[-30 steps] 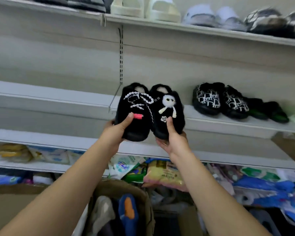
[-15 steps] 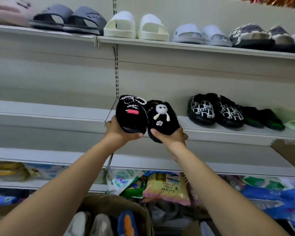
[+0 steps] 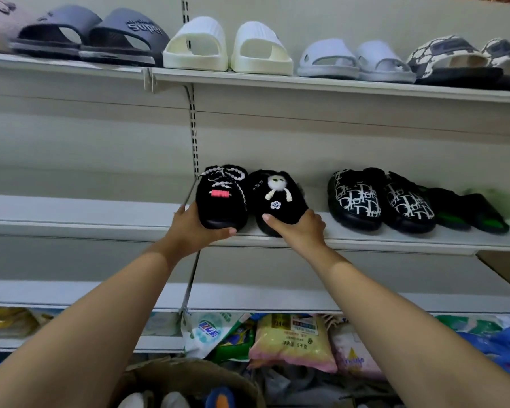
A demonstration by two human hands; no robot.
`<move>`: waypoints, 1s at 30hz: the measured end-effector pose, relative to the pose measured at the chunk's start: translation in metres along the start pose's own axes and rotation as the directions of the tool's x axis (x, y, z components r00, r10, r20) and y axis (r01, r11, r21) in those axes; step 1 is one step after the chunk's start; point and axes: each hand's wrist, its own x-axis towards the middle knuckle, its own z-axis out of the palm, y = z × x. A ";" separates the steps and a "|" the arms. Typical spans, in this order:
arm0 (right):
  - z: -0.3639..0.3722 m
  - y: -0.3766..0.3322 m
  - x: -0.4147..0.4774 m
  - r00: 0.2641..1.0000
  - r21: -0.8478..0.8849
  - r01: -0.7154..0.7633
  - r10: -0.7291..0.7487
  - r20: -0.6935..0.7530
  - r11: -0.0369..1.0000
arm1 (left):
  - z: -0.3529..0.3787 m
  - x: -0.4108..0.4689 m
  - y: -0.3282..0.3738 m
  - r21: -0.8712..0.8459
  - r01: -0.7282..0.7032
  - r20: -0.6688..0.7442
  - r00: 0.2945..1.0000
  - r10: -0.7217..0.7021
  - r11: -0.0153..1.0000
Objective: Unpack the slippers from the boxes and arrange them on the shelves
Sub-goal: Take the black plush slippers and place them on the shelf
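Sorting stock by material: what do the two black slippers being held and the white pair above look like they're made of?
Black slippers: likely plush fabric, matte and fuzzy, with smooth rubbery-looking soles. White pair: probably moulded foam or rubber, one-piece, ribbed, slightly sheened.

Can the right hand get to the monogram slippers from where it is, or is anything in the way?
Probably yes. The right hand grips the doll slipper; bare shelf lies between it and the monogram slippers. It must let go first.
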 end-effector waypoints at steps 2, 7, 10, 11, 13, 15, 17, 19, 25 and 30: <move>0.004 0.004 0.016 1.000 -0.003 0.000 0.000 -0.001 1.000 | 0.000 0.010 -0.005 0.044 -0.014 0.007 1.000 0.014 0.999; 0.024 0.040 0.059 0.999 0.076 0.007 -0.009 0.030 0.997 | 0.007 0.031 -0.021 0.109 0.026 0.065 0.997 -0.033 0.994; 0.017 0.016 0.039 1.000 0.090 0.014 -0.013 -0.002 0.996 | 0.016 0.035 -0.027 0.173 0.044 -0.006 0.999 -0.044 0.984; 0.017 0.012 0.035 1.000 0.081 0.009 -0.008 -0.009 0.997 | 0.019 0.035 -0.028 0.211 0.047 -0.031 0.999 -0.041 0.976; 0.019 0.008 0.031 1.000 0.051 0.002 -0.001 -0.029 0.999 | 0.026 0.037 -0.031 0.274 0.041 -0.070 0.997 -0.022 0.961; 0.022 0.008 0.032 0.999 0.024 0.011 -0.009 -0.051 1.000 | 0.028 0.039 -0.033 0.298 0.036 -0.075 0.997 -0.014 0.954; 0.024 0.010 0.034 0.998 0.014 0.012 -0.011 -0.057 1.000 | 0.028 0.043 -0.037 0.294 0.044 -0.070 0.997 -0.024 0.955; 0.026 0.013 0.037 0.998 0.007 0.013 -0.012 -0.056 1.000 | 0.029 0.046 -0.038 0.295 0.047 -0.066 0.997 -0.028 0.954; 0.027 0.019 0.042 0.999 0.009 0.011 -0.011 -0.040 1.000 | 0.029 0.046 -0.036 0.277 0.074 -0.075 0.996 -0.055 0.958; 0.010 0.018 0.037 0.995 0.150 0.054 -0.065 0.070 0.987 | 0.017 0.039 -0.028 0.120 0.090 -0.005 0.996 -0.090 0.989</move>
